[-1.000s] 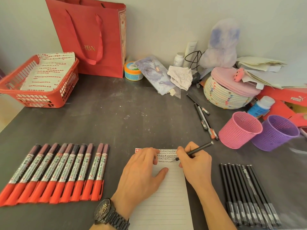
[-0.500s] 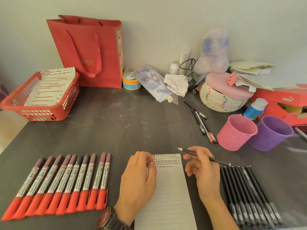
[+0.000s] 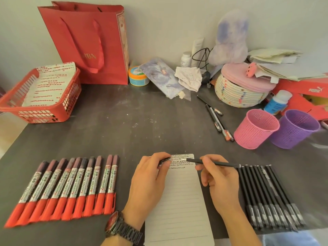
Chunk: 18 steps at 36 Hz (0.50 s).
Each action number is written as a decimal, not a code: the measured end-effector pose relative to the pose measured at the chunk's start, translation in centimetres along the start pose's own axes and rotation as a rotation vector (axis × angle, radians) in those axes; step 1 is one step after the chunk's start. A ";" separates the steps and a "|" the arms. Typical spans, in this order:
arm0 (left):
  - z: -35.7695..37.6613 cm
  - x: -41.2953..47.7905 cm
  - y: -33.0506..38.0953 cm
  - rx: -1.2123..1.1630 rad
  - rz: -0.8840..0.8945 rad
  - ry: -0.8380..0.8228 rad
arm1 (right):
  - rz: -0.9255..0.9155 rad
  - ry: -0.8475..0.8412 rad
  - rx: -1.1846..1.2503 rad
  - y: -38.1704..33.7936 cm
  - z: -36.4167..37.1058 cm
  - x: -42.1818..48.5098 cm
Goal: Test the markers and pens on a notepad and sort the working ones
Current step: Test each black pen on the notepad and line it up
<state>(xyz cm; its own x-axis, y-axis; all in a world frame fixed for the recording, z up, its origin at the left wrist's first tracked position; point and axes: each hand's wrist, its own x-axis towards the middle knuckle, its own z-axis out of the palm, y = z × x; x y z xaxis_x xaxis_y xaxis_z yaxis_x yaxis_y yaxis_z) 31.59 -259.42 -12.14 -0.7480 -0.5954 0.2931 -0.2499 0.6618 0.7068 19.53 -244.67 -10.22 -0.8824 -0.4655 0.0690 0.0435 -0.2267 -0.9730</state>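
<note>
Pen off notepad, tip near cap

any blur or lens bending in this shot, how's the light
Head view: soft, dim, even light, no harsh glare; wide-angle bending tilts the red bag near the frame's edge; labels on the red markers and scribbles on the notepad look slightly soft.

Notepad laid front centre on counter; markers rowed to left, pens rowed to right. Basket set far left rear, sheets stacked inside; bag stood behind.
</note>
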 end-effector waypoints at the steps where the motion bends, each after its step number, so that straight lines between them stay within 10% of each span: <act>1: -0.1 0.0 0.1 0.011 0.010 0.005 | 0.010 -0.004 0.026 0.1 0.0 0.0; 18: -0.4 -0.1 0.3 -0.033 0.084 0.040 | 0.017 -0.029 0.032 0.1 0.0 0.0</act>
<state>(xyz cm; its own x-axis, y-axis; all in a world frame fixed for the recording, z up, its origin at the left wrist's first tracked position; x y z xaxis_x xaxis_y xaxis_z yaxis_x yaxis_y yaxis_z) 31.82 -259.39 -11.74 -0.7405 -0.5563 0.3770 -0.1664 0.6953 0.6992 19.56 -244.70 -10.29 -0.8675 -0.4939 0.0595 0.0735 -0.2456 -0.9666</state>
